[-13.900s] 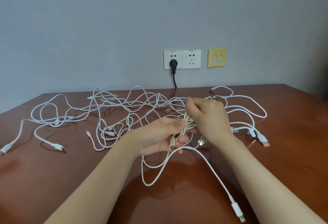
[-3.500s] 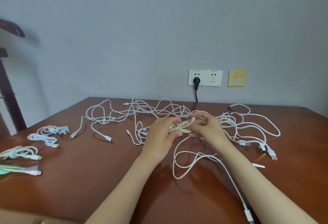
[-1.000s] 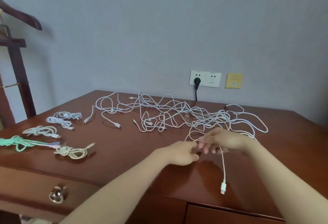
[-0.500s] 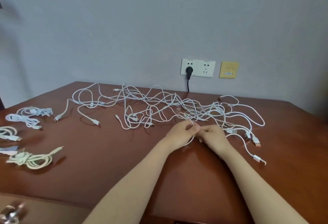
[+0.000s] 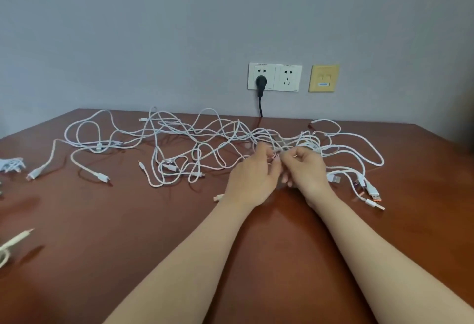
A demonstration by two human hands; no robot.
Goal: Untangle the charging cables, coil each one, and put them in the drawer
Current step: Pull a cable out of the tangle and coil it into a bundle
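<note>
L hand (image 5: 252,177), R hand (image 5: 305,169) both pinch one strand, 3 o'clock part of white cable tangle (image 5: 205,139). Coiled cable (image 5: 11,166) at table (image 5: 128,234) 9 o'clock edge.

The tangled cables (image 5: 220,141) are shown white against a reddish-brown tabletop (image 5: 128,221). The wall (image 5: 154,28) is painted grey-blue; the sockets (image 5: 287,77) are coloured white, the plug (image 5: 261,83) black, the wall plate (image 5: 323,78) yellow. One connector (image 5: 375,196) is tipped with orange.

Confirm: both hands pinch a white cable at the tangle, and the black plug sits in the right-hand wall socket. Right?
No: the head view shows the black plug in the left-hand socket; the right-hand socket is empty. The left hand and right hand do pinch a white cable at the tangle.
</note>
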